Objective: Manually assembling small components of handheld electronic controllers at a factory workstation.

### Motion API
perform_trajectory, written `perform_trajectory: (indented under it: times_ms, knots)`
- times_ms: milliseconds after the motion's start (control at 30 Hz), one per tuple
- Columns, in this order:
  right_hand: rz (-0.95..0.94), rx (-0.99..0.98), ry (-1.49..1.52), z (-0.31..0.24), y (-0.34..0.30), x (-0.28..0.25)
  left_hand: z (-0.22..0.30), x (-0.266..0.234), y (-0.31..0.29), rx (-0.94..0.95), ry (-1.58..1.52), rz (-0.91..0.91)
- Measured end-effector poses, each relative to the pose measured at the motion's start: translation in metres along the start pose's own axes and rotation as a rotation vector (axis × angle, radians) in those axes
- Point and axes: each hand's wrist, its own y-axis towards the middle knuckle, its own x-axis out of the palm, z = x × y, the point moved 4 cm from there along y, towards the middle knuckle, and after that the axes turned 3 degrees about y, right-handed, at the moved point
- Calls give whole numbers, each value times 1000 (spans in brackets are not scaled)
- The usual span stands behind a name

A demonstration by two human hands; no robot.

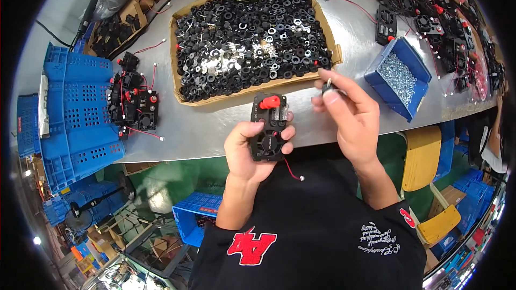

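Steel bench (204, 135) spreads beyond the left hand (244, 153), clamped round the fan unit (267, 145); to its right, the right hand (353, 110) pinches a small part (327, 86). Best brace the fan unit firmly, red post (270, 102) unobstructed.

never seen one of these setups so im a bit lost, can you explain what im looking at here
There is no machine: these are a person's two bare hands, seen by a fisheye camera on their head looking down, so straight edges bend. The left hand holds a black rectangular module with a round fan and a red knob. The right hand has a small dark piece in its fingers, too blurred to name. On the grey metal table are a shallow brown cardboard tray of mostly black rings, a blue plastic bin of shiny small parts, and more black modules.
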Motion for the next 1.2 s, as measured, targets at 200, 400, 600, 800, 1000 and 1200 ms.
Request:
perform_trajectory:
  times_ms: [200,400,600,800,1000,1200]
  knots:
    - [-151,31,61,-9,-26,21,-4,4,-2,-36,33,-34]
    - [-134,-41,-279,-10,-27,32,1,5,-7,115,502,83]
    - [-110,-86,-254,-5,-28,26,5,9,-8,127,654,41]
    - [-140,225,29,11,-25,19,4,2,-7,221,833,-38]
    - [-104,222,112,29,-25,15,0,6,-6,323,1026,94]
    - [-125,284,210,18,-25,14,-2,9,-7,352,1142,143]
